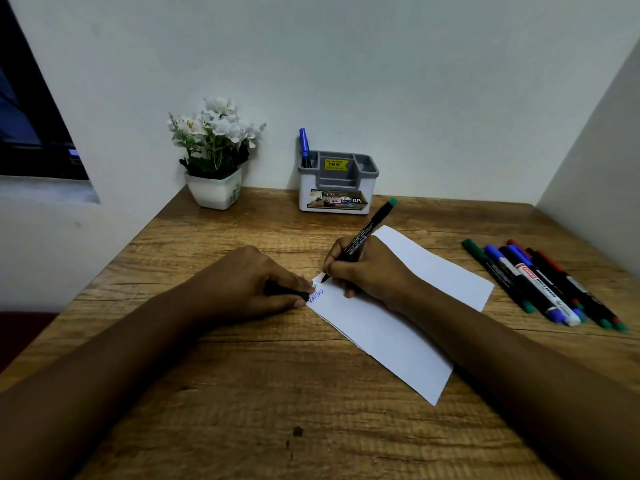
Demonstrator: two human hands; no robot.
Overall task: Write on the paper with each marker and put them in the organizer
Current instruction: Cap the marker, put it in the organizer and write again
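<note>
Right hand [367, 271] clamped on a green-ended marker [367, 233], pinched low on the barrel near the nib, with the tip down on the paper's [398, 306] near-left corner beside some blue writing. Left hand [256, 282] curled round a short dark piece, likely the cap [287, 293], its fingertips resting on the same corner and pinning the sheet. The hands sit close together, not touching. Organizer [337, 181] stands at the back of the tabletop [242, 393] against the wall, one blue marker [303, 143] upright in its left compartment. Loose markers [543, 282] lie bunched well off to the right. Flowerpot [214, 188] in the back-left corner. Judgement: the marker is light, stiff and smooth-barrelled, so a low three-finger pinch suits writing and a mid-barrel hold suits dropping it into a slot. The paper is thin and likely to slide on the wood, so it needs holding flat. The cap is small and easily fumbled.
</note>
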